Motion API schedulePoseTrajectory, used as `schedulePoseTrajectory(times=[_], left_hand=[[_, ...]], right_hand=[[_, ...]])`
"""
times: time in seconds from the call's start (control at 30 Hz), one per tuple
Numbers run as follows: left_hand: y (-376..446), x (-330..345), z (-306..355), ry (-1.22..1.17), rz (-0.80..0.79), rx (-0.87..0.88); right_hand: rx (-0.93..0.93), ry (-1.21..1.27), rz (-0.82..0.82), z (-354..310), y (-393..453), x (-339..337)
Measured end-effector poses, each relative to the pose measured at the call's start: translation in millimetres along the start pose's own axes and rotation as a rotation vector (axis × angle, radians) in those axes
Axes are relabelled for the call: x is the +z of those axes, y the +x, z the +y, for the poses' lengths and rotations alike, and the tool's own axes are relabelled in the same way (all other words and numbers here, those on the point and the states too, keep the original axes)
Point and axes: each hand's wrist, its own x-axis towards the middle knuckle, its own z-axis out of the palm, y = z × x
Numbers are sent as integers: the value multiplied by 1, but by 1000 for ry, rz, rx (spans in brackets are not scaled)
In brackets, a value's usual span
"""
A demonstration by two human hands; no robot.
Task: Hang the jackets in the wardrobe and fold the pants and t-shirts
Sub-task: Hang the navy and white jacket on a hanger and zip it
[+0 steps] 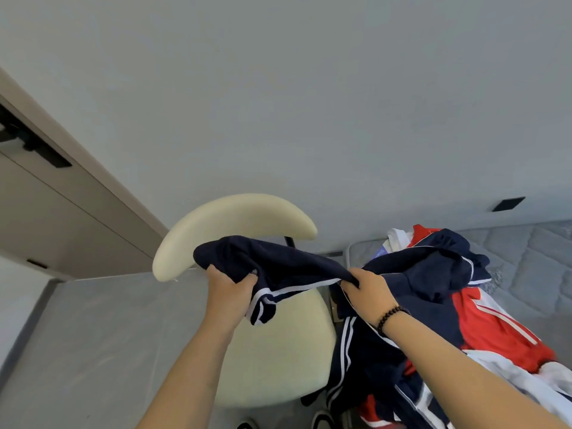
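Both hands hold one dark blue piece of clothing up over the chair point(272, 351). On the left side, the left hand point(230, 289) grips the bunched cloth point(278, 264) near its white stripes. It looks soft, light and floppy, so it will sag; holding an edge or the waistband should work best. Next, the right hand point(366, 292) pinches the same cloth. Farther right, a pile of clothes point(495, 329) lies on the bed point(532, 258). The floor point(93, 335) at the left gives room to move.
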Motion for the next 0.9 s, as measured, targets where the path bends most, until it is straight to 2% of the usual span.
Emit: schedulePoseTrajectory(times=[0.13,0.27,0.4,0.47,0.6,0.77,0.9], left_hand=[[-10,15,-15,74,-110,-144],[-25,29,-29,141,-335,-90],[-33,33,-47,134,-459,-72],[-33,29,-55,157,-395,-87],[-27,2,-54,180,-86,-27],[-28,-47,-48,6,18,-57],[-36,-81,-36,-242,111,-71]], right_hand=[[-180,69,-31,-57,-4,-4],[-321,85,-150,-107,-18,-4],[-376,176,-226,-139,-32,-2],[-421,245,-250,-152,-37,0],[-499,341,-230,-171,-42,8],[-500,414,-174,-175,-38,22],[-501,276,-277,-166,-42,39]])
